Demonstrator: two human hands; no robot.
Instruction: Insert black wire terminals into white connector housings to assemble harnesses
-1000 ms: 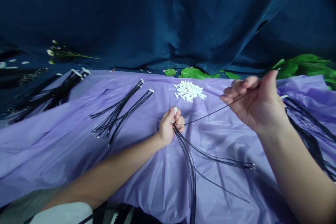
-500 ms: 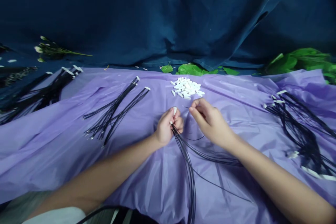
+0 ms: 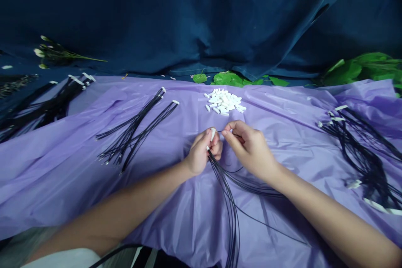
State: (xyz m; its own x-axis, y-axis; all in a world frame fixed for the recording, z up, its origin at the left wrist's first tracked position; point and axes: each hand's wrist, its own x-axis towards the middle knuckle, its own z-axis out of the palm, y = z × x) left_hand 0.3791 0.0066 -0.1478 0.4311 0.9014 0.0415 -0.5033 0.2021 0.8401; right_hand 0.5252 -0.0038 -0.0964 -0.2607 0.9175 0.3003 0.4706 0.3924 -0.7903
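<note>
While the left hand (image 3: 201,150) grips a white plug (image 3: 213,134) and thin black wires (image 3: 215,163), the right hand (image 3: 249,148) pinches a single wire (image 3: 220,131) above crinkled purple sheeting (image 3: 176,201).

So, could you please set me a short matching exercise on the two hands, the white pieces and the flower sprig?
Column one
1. Left hand
2. Pile of small white pieces
3. Right hand
4. Flower sprig

Column two
A. Pinching a single thin wire
B. At the upper left of the view, against dark blue cloth
C. Holding one end of a bundle of black wires
D. On the purple sheet, just beyond the hands

Right pairs: 1-C, 2-D, 3-A, 4-B
</note>
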